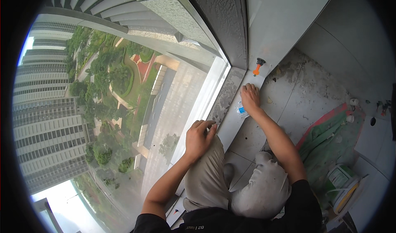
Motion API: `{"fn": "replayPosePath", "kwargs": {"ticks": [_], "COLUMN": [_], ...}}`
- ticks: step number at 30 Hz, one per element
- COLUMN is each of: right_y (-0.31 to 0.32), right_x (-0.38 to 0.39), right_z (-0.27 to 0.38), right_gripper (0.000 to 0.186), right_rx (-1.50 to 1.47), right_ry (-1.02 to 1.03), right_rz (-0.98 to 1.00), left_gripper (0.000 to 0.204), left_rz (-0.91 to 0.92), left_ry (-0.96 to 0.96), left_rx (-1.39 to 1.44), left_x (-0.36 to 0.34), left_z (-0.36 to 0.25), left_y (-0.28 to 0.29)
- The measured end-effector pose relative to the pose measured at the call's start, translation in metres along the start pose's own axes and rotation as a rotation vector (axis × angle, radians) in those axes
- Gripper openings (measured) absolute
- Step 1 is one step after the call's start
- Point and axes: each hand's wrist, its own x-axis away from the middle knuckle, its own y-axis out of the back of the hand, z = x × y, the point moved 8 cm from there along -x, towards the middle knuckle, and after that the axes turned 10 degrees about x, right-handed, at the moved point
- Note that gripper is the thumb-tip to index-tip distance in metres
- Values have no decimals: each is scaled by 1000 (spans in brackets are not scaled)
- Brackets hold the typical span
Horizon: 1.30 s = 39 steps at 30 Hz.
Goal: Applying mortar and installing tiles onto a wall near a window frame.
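My right hand (250, 98) is down on the pale sill slab (232, 124), its fingers bent and drawn together. Whatever is under those fingertips, if anything, is hidden. A small clear plastic packet with a blue patch (241, 110) lies against the near side of this hand. Just beyond the hand, an orange-and-black tile levelling clip (258, 67) stands on the slab. My left hand (199, 139) is over my left knee beside the window frame, loosely bent with the thumb apart from the fingers. I see nothing held in it.
A glass window (136, 121) on the left looks down from a height on trees and buildings. Dirty floor tiles (288, 97) lie to the right. Beyond are a green cloth with a red edge (319, 136) and a white-and-green bucket (341, 179). Another small orange clip (176, 211) sits low down.
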Motion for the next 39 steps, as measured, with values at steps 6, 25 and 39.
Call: {"fn": "replayPosePath", "kwargs": {"ticks": [6, 25, 39], "right_y": [8, 19, 3], "right_x": [1, 44, 36], "right_z": [-7, 32, 50], "right_gripper": [9, 10, 10], "right_rx": [-192, -222, -58], "right_ry": [-3, 222, 209], "right_rz": [10, 33, 3], "left_gripper": [24, 22, 23], "left_rz": [42, 19, 36], "left_ry": [35, -6, -35], "left_rx": [-23, -38, -50], "left_x": [0, -4, -5], "left_z": [4, 2, 5], "left_y": [-1, -3, -4]}}
